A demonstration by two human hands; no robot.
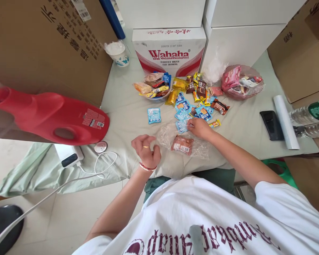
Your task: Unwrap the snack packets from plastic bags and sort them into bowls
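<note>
My right hand (201, 128) pinches the edge of a light blue snack packet (182, 126) at the near side of the snack pile. My left hand (146, 150) hovers over the cloth with loosely bent fingers, thumb apart from them and nothing visible between. A brown snack packet (182, 144) lies on a crumpled clear plastic bag (202, 149) between the hands. Another light blue packet (154, 115) lies alone, beyond my left hand. Further back are blue packets (203, 112), a brown-wrapped bar (220, 106) and yellow packets (180, 84).
A clear bowl (156, 99) of mixed snacks stands at the back, and a pink bowl (224, 90) to the right. Behind is a Wahaha box (170, 53). A red jug (61, 117) and white charger (69, 156) are left; a white roll (286, 122) and black phone-like object (271, 124) right.
</note>
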